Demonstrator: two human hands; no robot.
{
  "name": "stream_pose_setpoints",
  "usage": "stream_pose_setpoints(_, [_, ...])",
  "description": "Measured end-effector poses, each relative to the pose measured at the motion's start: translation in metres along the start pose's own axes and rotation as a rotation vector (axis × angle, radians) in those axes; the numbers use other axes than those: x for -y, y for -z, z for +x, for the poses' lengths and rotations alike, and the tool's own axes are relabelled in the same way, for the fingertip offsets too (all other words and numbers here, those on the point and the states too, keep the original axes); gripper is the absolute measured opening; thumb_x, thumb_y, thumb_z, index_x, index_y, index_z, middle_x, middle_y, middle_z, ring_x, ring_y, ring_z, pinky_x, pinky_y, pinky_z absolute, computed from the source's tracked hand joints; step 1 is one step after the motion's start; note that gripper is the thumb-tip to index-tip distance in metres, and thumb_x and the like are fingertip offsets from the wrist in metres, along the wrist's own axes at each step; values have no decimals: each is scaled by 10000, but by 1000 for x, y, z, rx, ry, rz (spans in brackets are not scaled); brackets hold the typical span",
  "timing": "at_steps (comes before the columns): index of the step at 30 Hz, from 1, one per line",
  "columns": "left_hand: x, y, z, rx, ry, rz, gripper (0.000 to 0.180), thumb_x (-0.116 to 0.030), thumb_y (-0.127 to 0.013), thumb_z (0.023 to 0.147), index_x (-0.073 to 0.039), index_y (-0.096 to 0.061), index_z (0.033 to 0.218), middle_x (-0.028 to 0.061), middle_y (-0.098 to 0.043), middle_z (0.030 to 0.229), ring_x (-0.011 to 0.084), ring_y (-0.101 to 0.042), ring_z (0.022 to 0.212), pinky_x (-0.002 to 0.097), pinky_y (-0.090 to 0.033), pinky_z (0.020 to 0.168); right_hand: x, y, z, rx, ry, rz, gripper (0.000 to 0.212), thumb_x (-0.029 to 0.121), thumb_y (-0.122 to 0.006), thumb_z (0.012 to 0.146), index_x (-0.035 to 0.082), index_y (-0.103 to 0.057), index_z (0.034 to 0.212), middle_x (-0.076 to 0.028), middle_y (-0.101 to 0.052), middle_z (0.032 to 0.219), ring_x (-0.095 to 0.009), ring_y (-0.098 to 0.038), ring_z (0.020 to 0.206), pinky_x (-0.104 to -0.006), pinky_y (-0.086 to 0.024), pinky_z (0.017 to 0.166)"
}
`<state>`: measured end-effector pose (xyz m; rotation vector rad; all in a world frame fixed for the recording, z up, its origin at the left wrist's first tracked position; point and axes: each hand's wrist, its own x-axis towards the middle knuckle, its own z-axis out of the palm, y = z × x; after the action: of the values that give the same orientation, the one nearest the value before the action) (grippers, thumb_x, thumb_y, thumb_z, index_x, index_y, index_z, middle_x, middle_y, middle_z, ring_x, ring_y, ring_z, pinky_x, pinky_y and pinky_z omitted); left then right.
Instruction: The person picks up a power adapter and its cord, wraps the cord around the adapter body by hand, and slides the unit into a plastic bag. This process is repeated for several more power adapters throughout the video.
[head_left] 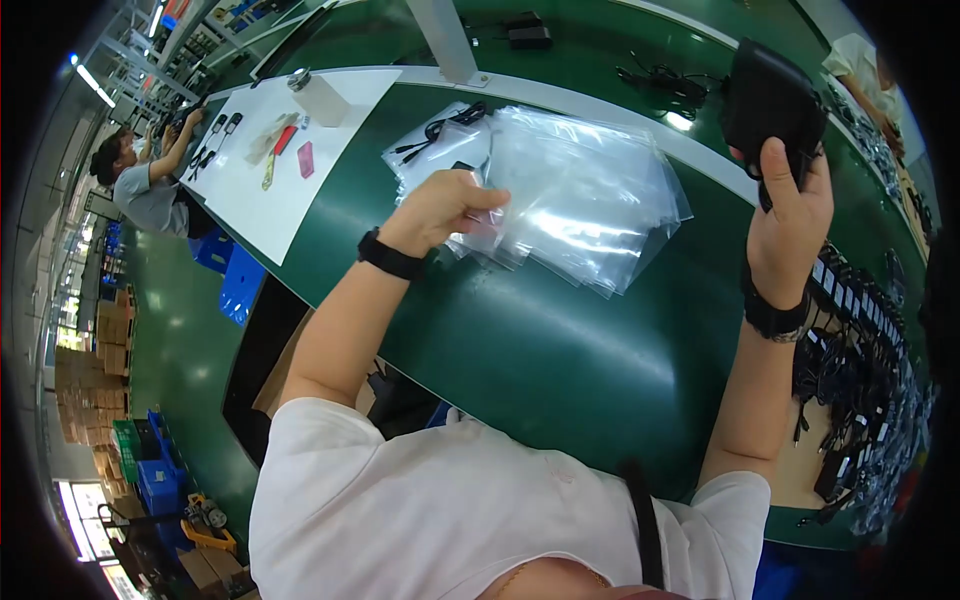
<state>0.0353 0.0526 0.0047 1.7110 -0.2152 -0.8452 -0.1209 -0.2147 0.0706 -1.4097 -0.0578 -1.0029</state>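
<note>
My left hand [440,208] is closed in a pinch at the near left edge of a pile of clear plastic bags [575,190], with a bag's edge at its fingertips. Part of its grip is hidden behind the fingers. Raised at the right, my right hand [788,225] grips a black power adapter [768,95], thumb on its near side. Just beyond my left hand, a black cable [455,125] lies on other clear bags at the left of the pile.
Many black adapters with cables [850,300] crowd the right side. Beyond the rail lie a black cable coil [665,85] and a black adapter [528,32]. A white sheet [260,190] holds a bottle [318,98] and small items. Another person [150,195] works at far left.
</note>
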Motion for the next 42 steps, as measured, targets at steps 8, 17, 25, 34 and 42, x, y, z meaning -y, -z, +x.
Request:
stream_pose_setpoints(8, [0, 5, -2, 16, -9, -12, 129, -75, -647, 772, -34, -532, 728, 29, -557, 674, 95, -559, 573, 206, -500, 540, -9, -9, -4, 56, -95, 16, 291, 157, -582, 852, -42, -497, 1047, -94, -595, 933, -157, -564, 770, -265, -433, 747])
stream_pose_setpoints(17, [-26, -15, -3, -126, -197, 245, 439, -253, -782, 642, -86, -389, 537, 24, -468, 471, 83, -433, 365, 222, -343, 342, -19, -14, -13, 128, -486, 383, 291, 172, -483, 898, -41, -474, 1095, -130, -580, 1011, -222, -580, 912, -355, -473, 813])
stream_pose_setpoints(25, [-16, -84, -9, 35, -542, 320, 407, -207, -784, 634, -50, -423, 533, 21, -468, 469, 79, -452, 405, 237, -350, 380, -64, -45, -41, 116, -849, 513, 302, 178, -518, 874, -25, -490, 1095, -111, -574, 1002, -222, -562, 923, -391, -451, 836])
stream_pose_setpoints(34, [-16, -58, -3, -212, -437, -244, 256, -232, -622, 821, -23, -498, 741, -1, -487, 539, 56, -474, 455, 187, -362, 406, -58, -46, -49, 468, -171, -481, 498, 100, -648, 750, -35, -451, 1187, -128, -579, 1021, -185, -565, 908, -260, -422, 820])
stream_pose_setpoints(42, [-7, -81, -10, -301, -898, 284, 132, -122, -611, 825, -5, -559, 794, 13, -532, 583, 48, -488, 506, 194, -381, 456, -58, -61, -67, 689, 204, -934, 356, 56, -629, 696, -43, -467, 997, -194, -542, 857, -356, -523, 814, -406, -433, 707])
